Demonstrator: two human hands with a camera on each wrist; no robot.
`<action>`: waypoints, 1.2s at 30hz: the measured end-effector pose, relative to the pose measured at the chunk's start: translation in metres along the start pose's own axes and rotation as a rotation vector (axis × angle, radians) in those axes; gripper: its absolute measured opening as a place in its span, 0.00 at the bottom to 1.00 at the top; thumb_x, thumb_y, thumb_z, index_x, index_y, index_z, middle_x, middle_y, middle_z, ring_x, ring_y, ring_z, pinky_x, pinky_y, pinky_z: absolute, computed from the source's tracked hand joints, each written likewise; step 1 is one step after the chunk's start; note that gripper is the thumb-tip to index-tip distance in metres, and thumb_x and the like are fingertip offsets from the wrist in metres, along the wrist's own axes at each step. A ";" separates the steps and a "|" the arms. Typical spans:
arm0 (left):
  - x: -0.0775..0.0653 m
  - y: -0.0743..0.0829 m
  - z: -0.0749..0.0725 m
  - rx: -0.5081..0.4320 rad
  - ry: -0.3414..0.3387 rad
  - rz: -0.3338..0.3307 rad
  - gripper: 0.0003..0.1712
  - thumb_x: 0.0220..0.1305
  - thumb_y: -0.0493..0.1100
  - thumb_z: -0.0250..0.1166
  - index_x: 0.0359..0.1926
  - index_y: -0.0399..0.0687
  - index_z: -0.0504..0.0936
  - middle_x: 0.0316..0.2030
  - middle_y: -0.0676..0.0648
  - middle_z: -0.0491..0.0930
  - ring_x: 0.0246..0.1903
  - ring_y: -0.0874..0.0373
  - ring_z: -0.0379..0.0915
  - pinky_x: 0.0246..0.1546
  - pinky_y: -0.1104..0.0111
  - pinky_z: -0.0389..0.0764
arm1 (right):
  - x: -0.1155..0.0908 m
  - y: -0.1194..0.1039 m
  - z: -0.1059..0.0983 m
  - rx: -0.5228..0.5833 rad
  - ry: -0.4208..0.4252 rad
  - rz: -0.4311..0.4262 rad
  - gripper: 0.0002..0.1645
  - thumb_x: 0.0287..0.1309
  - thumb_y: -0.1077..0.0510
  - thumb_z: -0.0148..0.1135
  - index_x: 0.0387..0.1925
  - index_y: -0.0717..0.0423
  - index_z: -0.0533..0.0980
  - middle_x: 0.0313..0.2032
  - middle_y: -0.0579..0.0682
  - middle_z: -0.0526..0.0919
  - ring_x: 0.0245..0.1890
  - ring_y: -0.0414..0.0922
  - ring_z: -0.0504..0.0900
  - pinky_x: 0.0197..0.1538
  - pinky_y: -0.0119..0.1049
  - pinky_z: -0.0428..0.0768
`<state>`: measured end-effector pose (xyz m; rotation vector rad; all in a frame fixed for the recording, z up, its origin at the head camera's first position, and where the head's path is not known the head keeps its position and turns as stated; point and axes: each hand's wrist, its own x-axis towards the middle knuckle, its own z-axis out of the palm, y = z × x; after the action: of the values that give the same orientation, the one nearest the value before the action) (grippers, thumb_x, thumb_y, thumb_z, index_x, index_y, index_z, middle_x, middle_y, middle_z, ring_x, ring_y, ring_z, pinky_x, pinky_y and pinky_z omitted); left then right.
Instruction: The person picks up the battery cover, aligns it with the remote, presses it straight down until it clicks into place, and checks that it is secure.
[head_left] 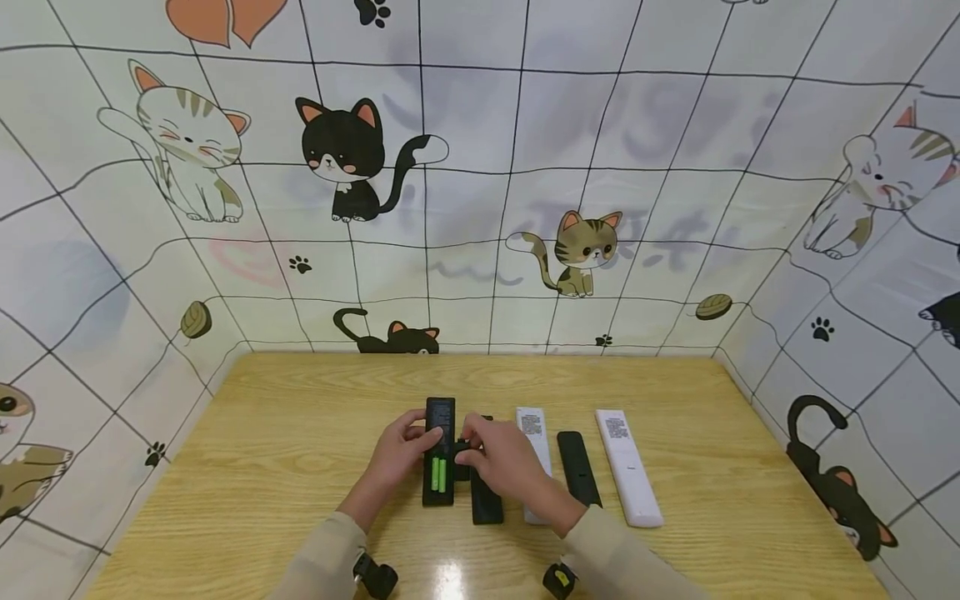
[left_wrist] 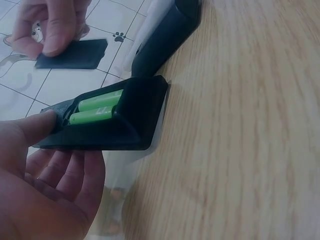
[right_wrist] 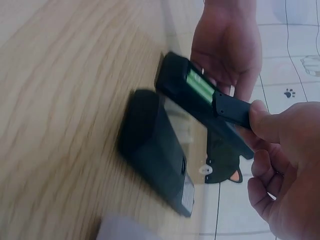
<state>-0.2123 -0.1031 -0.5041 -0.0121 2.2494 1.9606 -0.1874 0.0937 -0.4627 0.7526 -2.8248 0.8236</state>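
My left hand (head_left: 395, 454) holds a black remote control (head_left: 439, 417) back side up, thumb on top and fingers along its side. Two green batteries (left_wrist: 100, 106) lie side by side in its uncovered compartment. Between thumb and fingers, my right hand (head_left: 504, 457) pinches a black battery cover (left_wrist: 72, 54), held just beside the remote and apart from it in the left wrist view. Under the right hand, a second black remote (head_left: 487, 502) lies on the table, partly hidden by that hand.
Right of the hands, a white remote (head_left: 533, 425), a smaller black remote (head_left: 577, 467) and another white remote (head_left: 630, 475) lie in a row on the wooden table (head_left: 300, 417). A cat-patterned cloth wall (head_left: 465, 200) stands behind and at both sides.
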 end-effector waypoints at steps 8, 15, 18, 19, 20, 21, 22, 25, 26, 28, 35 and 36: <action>0.001 -0.002 0.000 0.002 0.006 0.003 0.23 0.65 0.45 0.65 0.60 0.46 0.76 0.43 0.40 0.85 0.36 0.57 0.79 0.34 0.67 0.78 | 0.009 -0.013 0.011 0.001 -0.018 0.000 0.13 0.58 0.47 0.66 0.38 0.46 0.73 0.31 0.41 0.82 0.26 0.32 0.73 0.31 0.26 0.70; 0.002 -0.003 -0.001 -0.003 0.006 0.001 0.23 0.65 0.46 0.66 0.60 0.47 0.76 0.42 0.42 0.85 0.36 0.58 0.78 0.34 0.67 0.77 | 0.012 -0.018 0.016 -0.022 -0.007 0.000 0.13 0.56 0.46 0.67 0.35 0.46 0.73 0.30 0.40 0.83 0.27 0.34 0.76 0.30 0.26 0.71; 0.001 -0.003 -0.001 -0.015 0.003 0.007 0.22 0.65 0.45 0.65 0.59 0.47 0.76 0.41 0.42 0.85 0.35 0.59 0.78 0.33 0.66 0.78 | 0.012 -0.018 0.019 -0.035 -0.007 0.002 0.13 0.56 0.46 0.67 0.35 0.45 0.73 0.30 0.39 0.83 0.29 0.34 0.78 0.32 0.26 0.72; 0.001 -0.002 0.000 -0.018 0.005 0.010 0.22 0.65 0.44 0.65 0.59 0.46 0.76 0.41 0.42 0.85 0.35 0.59 0.78 0.32 0.66 0.78 | 0.012 -0.018 0.021 -0.038 -0.005 0.002 0.13 0.56 0.46 0.67 0.36 0.44 0.73 0.30 0.39 0.83 0.29 0.34 0.78 0.33 0.27 0.73; 0.001 -0.002 0.000 -0.020 0.006 0.014 0.22 0.65 0.43 0.65 0.59 0.46 0.76 0.40 0.42 0.85 0.35 0.58 0.78 0.32 0.66 0.78 | 0.012 -0.018 0.022 -0.046 -0.002 0.000 0.13 0.56 0.45 0.67 0.36 0.44 0.73 0.31 0.39 0.83 0.30 0.35 0.79 0.34 0.28 0.74; 0.000 -0.002 0.000 -0.023 0.007 0.018 0.22 0.66 0.43 0.64 0.59 0.45 0.76 0.40 0.42 0.85 0.35 0.58 0.78 0.32 0.66 0.78 | 0.012 -0.018 0.022 -0.051 0.003 -0.003 0.13 0.56 0.45 0.67 0.37 0.44 0.74 0.31 0.39 0.84 0.31 0.35 0.79 0.35 0.29 0.74; 0.000 -0.002 0.000 -0.019 0.008 0.022 0.22 0.66 0.43 0.64 0.59 0.45 0.76 0.40 0.41 0.85 0.34 0.58 0.77 0.32 0.66 0.78 | 0.012 -0.018 0.023 -0.054 0.007 -0.006 0.13 0.56 0.45 0.67 0.37 0.44 0.74 0.31 0.39 0.84 0.31 0.36 0.79 0.36 0.30 0.75; -0.001 -0.002 0.000 -0.009 0.013 0.026 0.22 0.66 0.42 0.64 0.60 0.45 0.76 0.40 0.41 0.85 0.34 0.58 0.77 0.31 0.66 0.78 | 0.011 -0.018 0.026 -0.072 0.019 -0.014 0.14 0.55 0.45 0.67 0.38 0.44 0.74 0.31 0.39 0.83 0.31 0.37 0.79 0.37 0.32 0.74; -0.001 -0.001 0.000 -0.010 0.013 0.026 0.22 0.66 0.42 0.64 0.60 0.45 0.76 0.41 0.41 0.85 0.34 0.58 0.77 0.31 0.66 0.78 | 0.011 -0.018 0.026 -0.079 0.021 -0.016 0.14 0.55 0.45 0.67 0.38 0.45 0.74 0.31 0.39 0.83 0.31 0.37 0.78 0.37 0.32 0.74; -0.001 -0.001 0.000 -0.007 0.013 0.023 0.22 0.66 0.43 0.64 0.60 0.45 0.76 0.41 0.40 0.85 0.34 0.58 0.78 0.31 0.66 0.78 | 0.011 -0.018 0.028 -0.092 0.025 -0.019 0.14 0.55 0.44 0.67 0.37 0.44 0.74 0.29 0.37 0.82 0.30 0.36 0.76 0.37 0.32 0.72; -0.003 -0.001 -0.001 -0.015 0.011 0.020 0.23 0.66 0.44 0.64 0.61 0.46 0.75 0.41 0.41 0.85 0.35 0.56 0.78 0.31 0.66 0.78 | 0.010 -0.016 0.033 -0.173 0.062 -0.059 0.14 0.54 0.43 0.67 0.35 0.44 0.74 0.27 0.38 0.77 0.28 0.36 0.74 0.37 0.33 0.72; -0.003 -0.001 -0.001 -0.019 0.011 0.018 0.23 0.66 0.43 0.64 0.61 0.46 0.75 0.41 0.40 0.85 0.34 0.56 0.78 0.31 0.66 0.78 | 0.009 -0.016 0.034 -0.183 0.061 -0.063 0.15 0.54 0.43 0.67 0.36 0.44 0.74 0.27 0.39 0.77 0.28 0.36 0.73 0.37 0.33 0.71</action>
<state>-0.2092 -0.1044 -0.5046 -0.0053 2.2447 1.9961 -0.1867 0.0604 -0.4814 0.7707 -2.7582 0.5589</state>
